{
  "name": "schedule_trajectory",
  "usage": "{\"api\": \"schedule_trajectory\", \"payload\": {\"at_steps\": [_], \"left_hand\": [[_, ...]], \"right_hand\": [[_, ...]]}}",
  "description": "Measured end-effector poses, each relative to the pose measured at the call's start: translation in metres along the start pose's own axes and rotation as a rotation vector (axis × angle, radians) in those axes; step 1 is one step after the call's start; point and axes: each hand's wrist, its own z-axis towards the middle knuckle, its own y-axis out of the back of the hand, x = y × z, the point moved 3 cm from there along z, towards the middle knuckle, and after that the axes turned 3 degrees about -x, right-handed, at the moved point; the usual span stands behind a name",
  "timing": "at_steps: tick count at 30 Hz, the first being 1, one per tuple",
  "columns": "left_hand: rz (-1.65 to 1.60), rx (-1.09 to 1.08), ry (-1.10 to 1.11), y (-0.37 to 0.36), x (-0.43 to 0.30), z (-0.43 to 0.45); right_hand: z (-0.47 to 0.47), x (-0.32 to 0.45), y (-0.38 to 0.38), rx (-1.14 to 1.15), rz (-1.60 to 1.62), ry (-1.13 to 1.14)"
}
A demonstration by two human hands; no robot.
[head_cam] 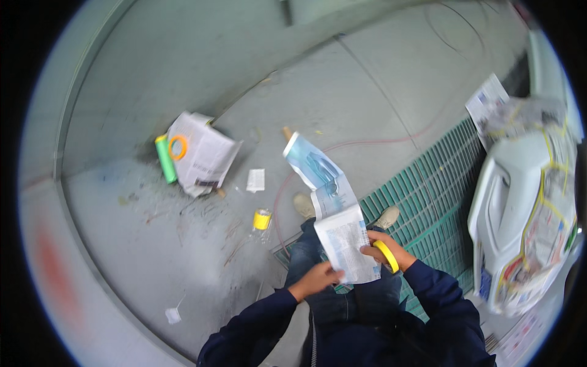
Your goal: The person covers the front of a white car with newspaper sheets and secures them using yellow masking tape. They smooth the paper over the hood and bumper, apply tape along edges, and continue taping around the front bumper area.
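A long printed paper sheet (341, 229), creased across and partly folded, stretches out before me between both hands. My left hand (318, 279) grips its near left corner. On the right edge of the same sheet, my right hand (383, 250) pinches the paper. A roll of yellow masking tape (386, 257) hangs around that hand's fingers. The far end of the sheet, with a blue picture, curls upward over the floor. My fingertips under the paper are hidden.
Masked with newspaper and yellow tape, a pale car bumper (504, 183) stands at the right. Green floor grating (426, 197) runs beneath me. Leftward lie newspapers (206, 151), an orange tape roll (178, 147), a green roll (165, 159) and yellow tape (262, 219). A red hose (357, 143) crosses the floor.
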Motion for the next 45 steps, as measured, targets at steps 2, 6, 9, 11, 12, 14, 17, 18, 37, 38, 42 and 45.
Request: {"api": "schedule_trajectory", "payload": {"at_steps": [2, 6, 9, 11, 12, 14, 17, 18, 37, 38, 42, 45], "left_hand": [[-0.289, -0.118, 0.080, -0.011, -0.006, 0.029], [-0.613, -0.183, -0.013, -0.056, -0.053, 0.121], [-0.637, -0.152, -0.107, -0.107, -0.108, 0.189], [-0.569, -0.080, -0.101, -0.152, -0.140, 0.226], [-0.546, -0.048, -0.106, -0.174, -0.156, 0.243], [-0.482, -0.020, -0.090, -0.222, -0.180, 0.282], [-0.302, 0.071, -0.061, -0.296, -0.208, 0.340], [-0.227, 0.112, -0.044, -0.320, -0.215, 0.356], [0.156, 0.566, 0.212, -0.568, -0.263, 0.507], [0.177, 0.549, 0.203, -0.573, -0.268, 0.512], [0.385, 0.533, 0.087, -0.603, -0.282, 0.537], [0.489, 0.478, 0.128, -0.623, -0.286, 0.555]], "right_hand": [[-0.029, -0.007, 0.025, -0.019, 0.046, 0.136], [-0.104, -0.045, 0.093, 0.000, 0.050, 0.253], [-0.172, -0.094, 0.144, -0.036, 0.223, 0.305], [-0.210, -0.129, 0.179, -0.095, 0.277, 0.323], [-0.230, -0.147, 0.196, -0.122, 0.281, 0.305], [-0.261, -0.187, 0.226, -0.192, 0.192, 0.227], [-0.301, -0.238, 0.269, -0.261, -0.005, 0.260], [-0.310, -0.253, 0.278, -0.321, 0.022, 0.296], [-0.322, -0.386, 0.366, -1.059, -0.056, -0.134], [-0.318, -0.390, 0.370, -1.061, -0.043, -0.155], [-0.300, -0.399, 0.380, -1.155, -0.012, -0.185], [-0.280, -0.412, 0.385, -1.152, 0.013, -0.229]]}}
